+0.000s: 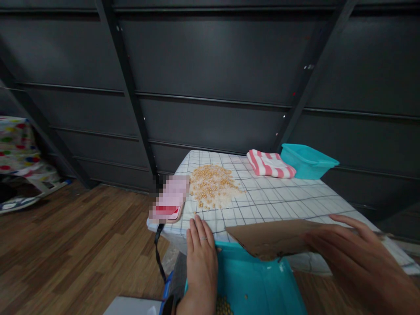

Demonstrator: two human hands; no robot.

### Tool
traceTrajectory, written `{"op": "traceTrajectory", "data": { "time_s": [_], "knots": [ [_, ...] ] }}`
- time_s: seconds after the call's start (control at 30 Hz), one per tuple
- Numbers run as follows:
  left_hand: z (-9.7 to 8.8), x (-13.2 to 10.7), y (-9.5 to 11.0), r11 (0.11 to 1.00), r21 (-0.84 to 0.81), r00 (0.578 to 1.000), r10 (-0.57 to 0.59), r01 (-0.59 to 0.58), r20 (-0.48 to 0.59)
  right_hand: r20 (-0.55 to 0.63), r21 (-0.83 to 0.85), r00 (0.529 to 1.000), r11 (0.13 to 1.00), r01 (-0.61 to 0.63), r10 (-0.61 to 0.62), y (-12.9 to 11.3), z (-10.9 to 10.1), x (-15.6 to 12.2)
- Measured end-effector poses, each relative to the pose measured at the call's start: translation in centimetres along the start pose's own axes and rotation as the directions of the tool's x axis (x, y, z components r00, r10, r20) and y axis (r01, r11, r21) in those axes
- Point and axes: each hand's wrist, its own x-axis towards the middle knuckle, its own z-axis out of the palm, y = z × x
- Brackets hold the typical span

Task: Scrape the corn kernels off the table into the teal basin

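Note:
My right hand (354, 253) grips a flat piece of brown cardboard (275, 236) above the table's front edge. Under the cardboard is a turquoise plastic bin (262, 280) with a few yellow soybeans (224, 306) at its near left. My left hand (201, 258) lies with its fingers stretched forward along the bin's left side, fingertips at the edge of the tablecloth. Its thumb is hidden. Beyond it, a spread pile of soybeans mixed with white rice-like grains (213, 186) rests on the checked cloth (262, 197).
A pixelated pink phone-like object (170, 199) sits at the table's left edge, a black strap (157, 253) hanging below. At the back right are a folded red-and-white striped towel (271, 164) and another turquoise bin (308, 162). A dark panelled wall (210, 61) stands behind.

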Motion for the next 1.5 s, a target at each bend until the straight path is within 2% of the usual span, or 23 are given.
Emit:
{"op": "traceTrajectory", "data": {
  "time_s": [0.07, 0.13, 0.27, 0.47, 0.63, 0.77, 0.97, 1.07, 1.2, 1.37, 1.5],
  "knots": [
    [0.1, 0.0, 0.0, 1.000, 0.021, 1.000, 0.004, -0.004, -0.001, -0.022, -0.014, 0.993, 0.994, 0.112, -0.112, -0.4, 0.4, 0.3],
    [0.1, 0.0, 0.1, 0.999, 0.038, 1.000, 0.003, -0.003, -0.004, -0.022, -0.042, 0.990, 0.989, 0.141, -0.142, -0.6, 1.0, 0.3],
    [0.0, 0.0, 0.1, 0.998, 0.062, 1.000, 0.002, -0.002, -0.003, 0.027, -0.053, 0.995, 0.994, 0.094, -0.093, -0.5, 2.8, 0.8],
    [-0.4, 0.2, -0.1, 1.000, 0.010, 1.000, 0.012, -0.012, 0.013, 0.008, -0.150, 0.994, 0.983, 0.110, -0.110, 0.7, 5.4, 2.7],
    [-0.5, 0.2, 0.0, 1.000, 0.010, 1.000, 0.006, -0.006, 0.020, -0.043, -0.094, 0.995, 0.992, 0.084, -0.089, 2.6, 5.2, 2.7],
    [-0.6, 0.2, 0.1, 1.000, 0.021, 1.000, 0.003, -0.003, 0.016, -0.064, -0.017, 0.998, 1.000, 0.018, -0.019, 4.9, 5.4, 3.6],
    [0.0, 0.1, 0.0, 0.997, 0.077, 0.999, 0.016, -0.012, -0.047, -0.083, 0.000, 0.995, 0.999, -0.049, 0.049, 7.4, 9.1, 7.4],
    [0.8, 0.0, 0.1, 0.997, 0.081, 0.994, 0.003, 0.006, -0.112, -0.095, 0.005, 0.994, 0.999, -0.051, 0.052, 7.3, 11.1, 8.6],
    [1.9, -0.2, 0.1, 0.997, 0.082, 0.985, 0.020, -0.006, -0.169, -0.145, 0.020, 0.988, 0.998, -0.058, 0.060, 6.5, 12.7, 8.6],
    [2.5, -0.4, 0.2, 0.999, 0.036, 0.984, 0.006, 0.001, -0.177, -0.201, 0.068, 0.977, 0.996, -0.057, 0.069, 6.1, 13.5, 7.8],
    [2.8, -0.5, 0.3, 0.997, 0.077, 0.981, 0.023, -0.008, -0.191, -0.226, 0.112, 0.973, 0.993, -0.030, 0.055, 6.4, 13.2, 7.3]
  ]
}}
